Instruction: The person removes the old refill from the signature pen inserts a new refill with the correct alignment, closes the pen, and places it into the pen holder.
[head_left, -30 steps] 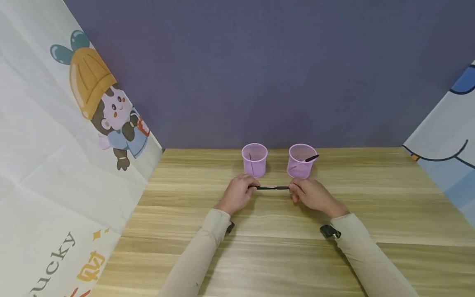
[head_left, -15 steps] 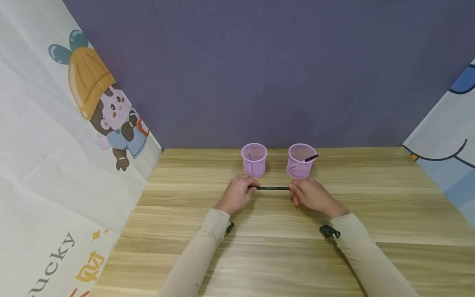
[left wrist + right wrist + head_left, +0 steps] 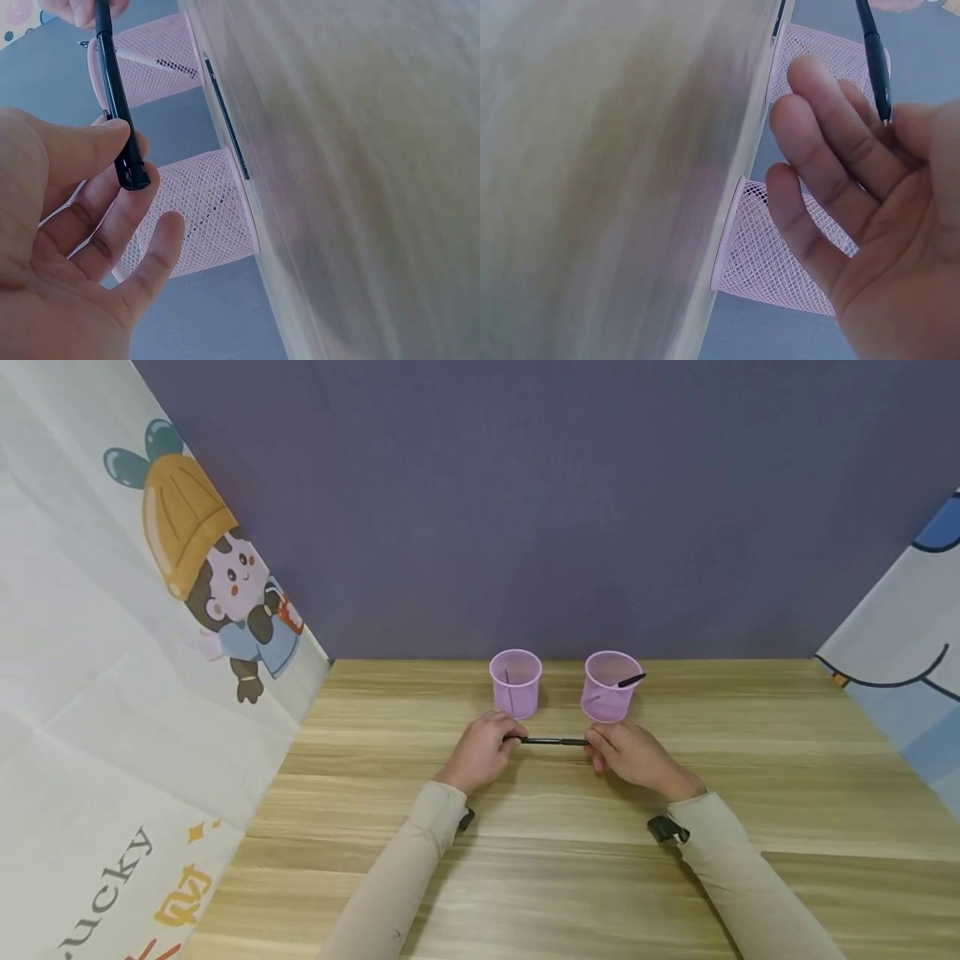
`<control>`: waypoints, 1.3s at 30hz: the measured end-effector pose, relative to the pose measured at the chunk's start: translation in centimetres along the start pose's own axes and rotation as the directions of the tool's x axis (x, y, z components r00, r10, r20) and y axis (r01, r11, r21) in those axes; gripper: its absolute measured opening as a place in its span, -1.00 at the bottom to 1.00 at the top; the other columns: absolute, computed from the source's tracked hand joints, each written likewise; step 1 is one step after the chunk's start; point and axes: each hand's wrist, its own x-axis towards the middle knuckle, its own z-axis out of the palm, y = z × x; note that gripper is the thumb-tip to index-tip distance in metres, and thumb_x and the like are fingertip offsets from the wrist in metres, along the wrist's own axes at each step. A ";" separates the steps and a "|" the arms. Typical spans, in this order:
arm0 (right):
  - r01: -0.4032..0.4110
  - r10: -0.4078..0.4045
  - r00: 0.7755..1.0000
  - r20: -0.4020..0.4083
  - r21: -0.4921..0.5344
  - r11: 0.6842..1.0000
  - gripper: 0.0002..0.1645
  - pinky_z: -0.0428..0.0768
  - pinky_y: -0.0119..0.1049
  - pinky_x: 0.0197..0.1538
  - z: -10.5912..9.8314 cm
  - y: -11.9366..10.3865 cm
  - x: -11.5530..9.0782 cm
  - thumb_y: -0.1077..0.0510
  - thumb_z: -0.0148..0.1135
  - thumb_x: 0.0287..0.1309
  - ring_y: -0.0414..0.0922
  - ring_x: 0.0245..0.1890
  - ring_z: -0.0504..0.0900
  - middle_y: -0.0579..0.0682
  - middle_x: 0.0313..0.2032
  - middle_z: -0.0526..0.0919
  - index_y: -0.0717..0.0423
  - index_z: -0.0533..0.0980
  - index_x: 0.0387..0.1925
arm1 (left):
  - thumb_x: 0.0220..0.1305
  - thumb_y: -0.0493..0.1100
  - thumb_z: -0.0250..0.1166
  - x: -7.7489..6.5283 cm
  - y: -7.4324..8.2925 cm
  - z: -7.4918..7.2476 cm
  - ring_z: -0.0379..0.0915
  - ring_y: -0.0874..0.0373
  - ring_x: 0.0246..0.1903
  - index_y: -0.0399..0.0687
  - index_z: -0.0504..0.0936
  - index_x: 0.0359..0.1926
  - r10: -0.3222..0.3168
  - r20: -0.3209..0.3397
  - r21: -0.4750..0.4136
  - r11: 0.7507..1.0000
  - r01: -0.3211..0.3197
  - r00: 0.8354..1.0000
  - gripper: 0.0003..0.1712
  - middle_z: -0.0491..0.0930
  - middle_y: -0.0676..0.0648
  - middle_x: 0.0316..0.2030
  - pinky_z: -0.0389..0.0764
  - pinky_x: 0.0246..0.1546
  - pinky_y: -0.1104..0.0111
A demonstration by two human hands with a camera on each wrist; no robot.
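Observation:
A slim black pen (image 3: 552, 741) is held level between the two hands, in front of the cups. My left hand (image 3: 483, 750) pinches its blunt end between thumb and fingers; the left wrist view shows the other fingers spread loosely below. At the pointed end, my right hand (image 3: 633, 756) holds the pen between thumb and index finger, the metal tip showing in the right wrist view. Behind the left hand stands a pink mesh cup (image 3: 516, 697) with a thin dark stick in it. Behind the right hand, a second pink mesh cup (image 3: 603, 703) holds a black-ended pen (image 3: 631, 680) leaning past its rim.
The wooden table (image 3: 570, 893) ends at a dark grey-blue wall (image 3: 525, 510). A thin dark stick (image 3: 229, 120) appears along the tabletop by the cup bases in the left wrist view. Printed white sheets (image 3: 82, 660) line the left and right sides.

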 end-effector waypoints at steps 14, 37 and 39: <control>-0.048 0.049 0.999 -0.010 0.061 0.997 -0.81 0.52 -0.37 -0.36 -0.6 0.4 0.0 0.13 0.36 0.28 -0.36 -0.53 0.52 -0.24 -0.46 0.60 0.00 0.52 -0.13 | 0.33 -0.30 0.34 0.0 0.0 -0.1 0.63 0.10 0.00 -0.02 0.77 -0.15 -0.029 -0.008 -0.003 1.000 0.029 1.000 -0.85 0.75 0.03 -0.13 0.61 0.19 0.23; -0.003 0.005 0.999 -0.036 0.041 0.999 -0.94 0.52 -0.39 -0.38 -0.5 0.2 -0.1 0.19 0.35 0.30 -0.35 -0.49 0.49 -0.23 -0.49 0.59 0.01 0.59 -0.26 | 0.33 -0.31 0.34 0.0 0.2 -0.1 0.63 0.10 0.00 -0.04 0.77 -0.13 -0.036 0.010 0.006 0.999 0.036 0.999 -0.84 0.75 0.01 -0.12 0.62 0.18 0.24; 0.006 -0.005 0.999 -0.039 0.037 0.999 -0.95 0.52 -0.38 -0.38 -0.5 0.2 -0.1 0.16 0.34 0.32 -0.35 -0.49 0.48 -0.23 -0.49 0.59 0.02 0.59 -0.26 | 0.33 -0.31 0.33 0.0 0.2 -0.1 0.63 0.10 0.00 -0.04 0.77 -0.13 -0.037 0.010 0.005 0.999 0.037 0.999 -0.84 0.75 0.01 -0.12 0.62 0.18 0.24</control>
